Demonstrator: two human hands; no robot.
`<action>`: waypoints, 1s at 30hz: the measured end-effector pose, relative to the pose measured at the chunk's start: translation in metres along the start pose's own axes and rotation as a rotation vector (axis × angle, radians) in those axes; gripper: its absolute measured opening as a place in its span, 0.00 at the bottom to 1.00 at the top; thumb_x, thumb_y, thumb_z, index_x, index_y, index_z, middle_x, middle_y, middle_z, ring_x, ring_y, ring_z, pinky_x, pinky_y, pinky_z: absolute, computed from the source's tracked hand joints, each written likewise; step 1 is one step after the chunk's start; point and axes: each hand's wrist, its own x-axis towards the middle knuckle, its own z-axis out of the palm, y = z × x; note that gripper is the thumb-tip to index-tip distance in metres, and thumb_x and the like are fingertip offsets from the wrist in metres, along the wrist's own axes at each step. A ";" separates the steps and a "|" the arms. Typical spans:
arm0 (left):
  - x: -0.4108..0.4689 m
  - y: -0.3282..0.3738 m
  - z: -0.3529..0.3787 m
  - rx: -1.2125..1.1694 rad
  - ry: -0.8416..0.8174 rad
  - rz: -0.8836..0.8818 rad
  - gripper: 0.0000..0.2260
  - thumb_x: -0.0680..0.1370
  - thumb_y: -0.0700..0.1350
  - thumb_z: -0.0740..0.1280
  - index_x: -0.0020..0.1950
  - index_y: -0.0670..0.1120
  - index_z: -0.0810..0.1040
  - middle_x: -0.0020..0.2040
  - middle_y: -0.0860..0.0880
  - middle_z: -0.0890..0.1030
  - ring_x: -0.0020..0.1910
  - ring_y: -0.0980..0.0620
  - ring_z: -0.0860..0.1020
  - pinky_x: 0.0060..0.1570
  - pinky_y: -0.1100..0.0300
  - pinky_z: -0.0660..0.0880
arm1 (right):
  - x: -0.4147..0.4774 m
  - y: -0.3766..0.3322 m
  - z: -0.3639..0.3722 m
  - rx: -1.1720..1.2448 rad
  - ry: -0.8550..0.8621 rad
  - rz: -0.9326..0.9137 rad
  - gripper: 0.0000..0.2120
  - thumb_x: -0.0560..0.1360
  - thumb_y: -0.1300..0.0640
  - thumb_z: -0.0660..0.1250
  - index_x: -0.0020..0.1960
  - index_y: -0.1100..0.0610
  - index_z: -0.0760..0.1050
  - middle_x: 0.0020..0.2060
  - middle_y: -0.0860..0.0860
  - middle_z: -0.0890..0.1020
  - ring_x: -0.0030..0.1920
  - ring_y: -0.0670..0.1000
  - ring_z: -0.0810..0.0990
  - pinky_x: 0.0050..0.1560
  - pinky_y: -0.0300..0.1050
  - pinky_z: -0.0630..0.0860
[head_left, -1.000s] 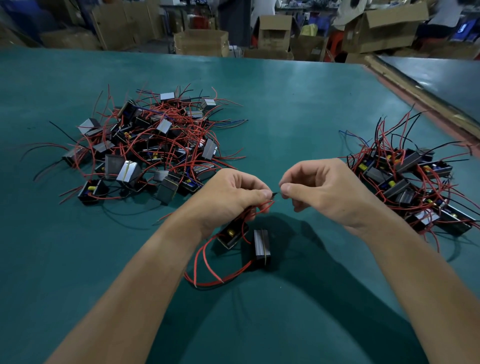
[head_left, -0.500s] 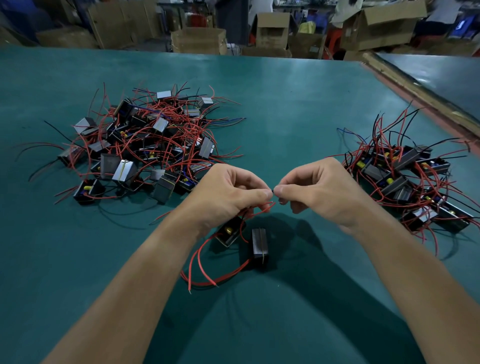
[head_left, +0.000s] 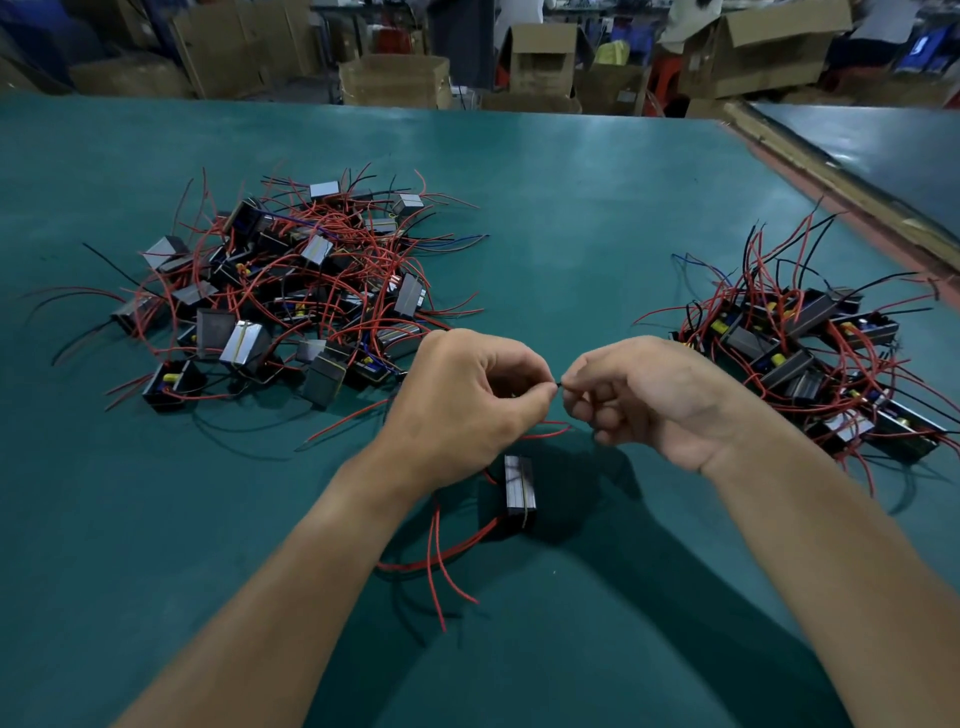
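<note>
View from a head-worn camera, looking down at a person's two bare forearms reaching over a wide teal-green work surface (head_left: 571, 208). The left hand (head_left: 467, 402) and right hand (head_left: 660, 400) meet near the middle of the picture, fingertips almost touching. Both hands have curled fingers, and thumb and forefinger of each pinch the same thin dark wire end (head_left: 560, 385). Only a very short piece of it shows in the gap between them, lying level and running left to right. A thin red wire (head_left: 545, 428) pokes out to the right just under the left hand. Directly below the hands, untouched, a small dark rectangular block with a silvery-grey striped top (head_left: 519, 483) lies on the surface. Its long axis runs from near to far, pointing away from the person towards the hands. Long thin red leads (head_left: 441, 558) leave its near end, loop out to the left under the left forearm, and end in loose tips pointing towards the person. Well off to the left is a big tangled heap of similar dark blocks with red and black wires (head_left: 291, 296). To the right, just beside the right wrist, is a smaller heap of the same parts (head_left: 800, 353). Brown cardboard boxes (head_left: 395, 78) stand beyond the far edge of the surface.
</note>
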 end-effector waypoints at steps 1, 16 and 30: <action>0.001 0.001 0.000 -0.029 -0.001 -0.024 0.04 0.72 0.41 0.71 0.37 0.44 0.84 0.31 0.50 0.83 0.28 0.55 0.78 0.31 0.61 0.76 | 0.000 0.000 0.000 -0.022 0.015 -0.046 0.10 0.74 0.64 0.66 0.34 0.59 0.77 0.26 0.51 0.76 0.24 0.47 0.68 0.25 0.38 0.73; 0.007 0.012 -0.021 -0.607 -0.232 -0.600 0.08 0.74 0.33 0.67 0.36 0.41 0.80 0.26 0.48 0.76 0.23 0.58 0.73 0.26 0.69 0.70 | -0.008 0.003 -0.010 -0.202 -0.060 -0.597 0.12 0.70 0.72 0.73 0.41 0.56 0.86 0.34 0.58 0.86 0.32 0.49 0.84 0.39 0.39 0.81; 0.001 0.011 -0.017 -0.444 -0.244 -0.396 0.07 0.75 0.35 0.69 0.38 0.40 0.82 0.29 0.47 0.80 0.24 0.55 0.68 0.25 0.67 0.64 | -0.003 0.005 -0.011 -0.281 -0.015 -0.518 0.07 0.69 0.64 0.77 0.34 0.61 0.82 0.29 0.54 0.83 0.30 0.49 0.81 0.35 0.42 0.79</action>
